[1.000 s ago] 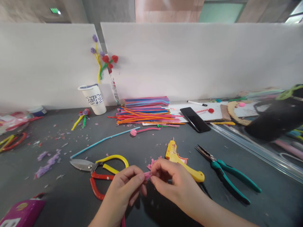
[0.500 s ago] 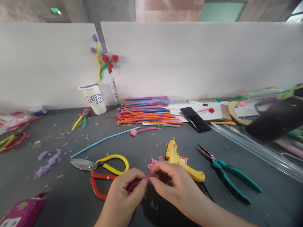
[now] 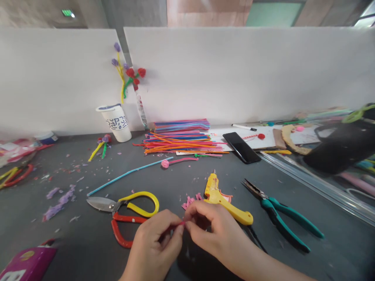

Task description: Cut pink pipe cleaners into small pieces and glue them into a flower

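Between the fingertips of both my hands is a small pink pipe cleaner piece [image 3: 183, 223], mostly hidden by the fingers. My left hand [image 3: 156, 240] pinches it from the left, thumb against forefinger. My right hand [image 3: 215, 230] pinches from the right, its fingertips touching the same spot. Scissors [image 3: 135, 219] with one yellow and one red handle lie open beside my left hand. Just beyond my right hand are short pink pipe cleaner pieces [image 3: 191, 201] and a yellow glue gun [image 3: 217, 193], nozzle pointing away. Further right rest teal-handled pliers [image 3: 278, 212], jaws nearly together.
A heap of coloured pipe cleaners [image 3: 181, 140] lies at the back, near a phone [image 3: 241, 147]. A paper cup [image 3: 117, 123] leans at the back left. One blue pipe cleaner [image 3: 129, 172] and a pink-headed stem [image 3: 165, 164] lie mid-table. Clear rods [image 3: 316, 187] lie right.
The pink length that showed inside my left hand is no longer visible there; only a bit shows at the fingertips. My left fingers have shifted slightly right, closer to my right fingertips.
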`<state>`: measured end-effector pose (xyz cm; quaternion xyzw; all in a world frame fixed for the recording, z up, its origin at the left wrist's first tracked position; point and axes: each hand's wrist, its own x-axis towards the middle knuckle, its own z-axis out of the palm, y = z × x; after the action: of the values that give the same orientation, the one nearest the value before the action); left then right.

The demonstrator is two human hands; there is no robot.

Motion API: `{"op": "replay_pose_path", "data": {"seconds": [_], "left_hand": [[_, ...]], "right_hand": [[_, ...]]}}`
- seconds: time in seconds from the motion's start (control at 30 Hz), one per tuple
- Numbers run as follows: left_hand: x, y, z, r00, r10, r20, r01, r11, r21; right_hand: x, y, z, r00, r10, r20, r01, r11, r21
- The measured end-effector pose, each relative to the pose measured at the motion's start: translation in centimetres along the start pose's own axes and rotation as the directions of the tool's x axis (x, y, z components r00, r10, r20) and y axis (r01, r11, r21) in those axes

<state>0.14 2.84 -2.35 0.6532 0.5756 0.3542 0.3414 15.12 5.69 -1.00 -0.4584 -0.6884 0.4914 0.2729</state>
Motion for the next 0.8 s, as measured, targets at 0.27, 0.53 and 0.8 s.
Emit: {"op": "replay_pose_path", "data": {"seconds": [0.27,0.53,0.8], "left_hand": [[-0.15,-0.04,0.37,0.998,-0.002,-0.064,0.000,1.000,-0.021],[-0.15,-0.11,0.07,1.000,0.016,0.005,-0.016,0.999,0.044],[-0.05,-0.33,0.13,0.998,0.059,0.012,-0.060,0.995,0.086]], "right_hand": [[0.11,0.06,-0.08,1.000,0.001,0.006,-0.001,1.000,-0.001],[0.12,-0.06,0.06,1.000,0.003,0.021,-0.003,1.000,0.001],[0.22,0.03,0.05,1.000,0.000,0.008,0.000,1.000,0.002]]}}
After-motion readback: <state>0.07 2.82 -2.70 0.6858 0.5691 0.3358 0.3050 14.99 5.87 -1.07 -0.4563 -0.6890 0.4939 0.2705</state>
